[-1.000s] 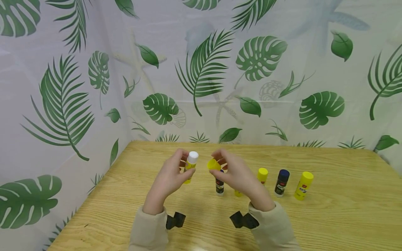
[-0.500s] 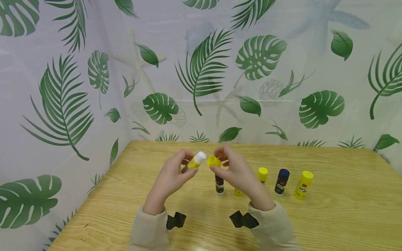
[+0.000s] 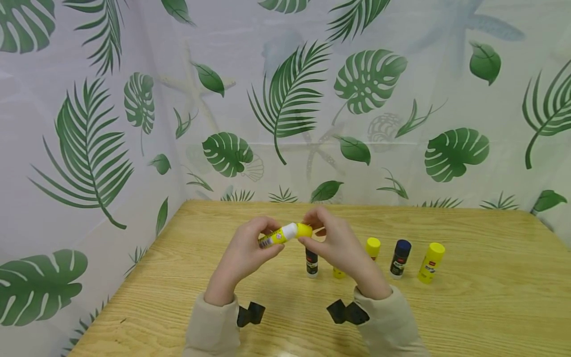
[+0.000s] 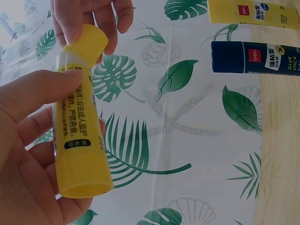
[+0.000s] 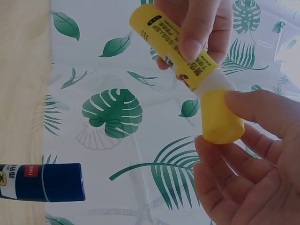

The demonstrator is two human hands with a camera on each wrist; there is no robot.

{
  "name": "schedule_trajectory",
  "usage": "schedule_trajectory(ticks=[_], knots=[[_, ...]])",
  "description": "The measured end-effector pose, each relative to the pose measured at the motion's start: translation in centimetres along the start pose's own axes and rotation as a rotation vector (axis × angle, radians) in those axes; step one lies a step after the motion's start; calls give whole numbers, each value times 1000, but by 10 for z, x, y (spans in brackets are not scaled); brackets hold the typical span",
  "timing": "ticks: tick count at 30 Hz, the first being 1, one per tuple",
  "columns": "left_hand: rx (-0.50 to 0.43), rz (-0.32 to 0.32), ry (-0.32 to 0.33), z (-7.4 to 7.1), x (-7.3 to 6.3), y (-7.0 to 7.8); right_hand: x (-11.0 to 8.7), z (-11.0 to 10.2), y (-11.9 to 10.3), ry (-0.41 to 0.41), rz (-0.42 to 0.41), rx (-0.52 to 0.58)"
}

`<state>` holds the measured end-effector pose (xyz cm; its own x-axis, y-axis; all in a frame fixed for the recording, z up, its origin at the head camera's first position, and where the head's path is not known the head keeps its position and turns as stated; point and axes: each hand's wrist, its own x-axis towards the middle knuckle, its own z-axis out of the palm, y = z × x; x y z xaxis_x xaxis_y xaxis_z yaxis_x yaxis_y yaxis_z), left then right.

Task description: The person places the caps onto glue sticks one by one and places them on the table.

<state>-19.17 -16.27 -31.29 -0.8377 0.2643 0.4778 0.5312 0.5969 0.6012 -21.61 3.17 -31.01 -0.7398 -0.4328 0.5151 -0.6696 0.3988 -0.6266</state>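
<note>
My left hand (image 3: 246, 255) grips a yellow glue stick (image 3: 273, 238) around its labelled body, tilted with its white end toward the right. Between the thumb and fingers of my right hand (image 3: 332, 243) is the yellow cap (image 3: 305, 230). The cap's mouth meets the white end, and in the right wrist view the cap (image 5: 220, 117) sits at an angle to the glue stick (image 5: 176, 49), with a white band showing between them. In the left wrist view the yellow base of the glue stick (image 4: 84, 173) points toward the camera.
On the wooden table (image 3: 178, 297) stand a dark blue glue stick (image 3: 312, 263) behind the right hand, another dark blue one (image 3: 400, 259) and a yellow one (image 3: 431, 263) further right. More yellow glue sticks (image 3: 372, 246) are partly hidden by the right forearm. A leaf-patterned sheet (image 3: 303, 173) hangs behind.
The left hand has tipped the glue stick from upright to slanting and brought its white end rightward into the cap's mouth. The right hand has turned the cap toward it.
</note>
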Motion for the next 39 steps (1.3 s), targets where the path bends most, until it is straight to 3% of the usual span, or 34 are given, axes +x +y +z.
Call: schedule_trajectory(ticks=[22,39], knots=[[16,20,2,-3,-2,3,-2,-5,2,40,-53,41],[19,83,9,-4,-3,5,-2,-5,-2,40,-64,50]])
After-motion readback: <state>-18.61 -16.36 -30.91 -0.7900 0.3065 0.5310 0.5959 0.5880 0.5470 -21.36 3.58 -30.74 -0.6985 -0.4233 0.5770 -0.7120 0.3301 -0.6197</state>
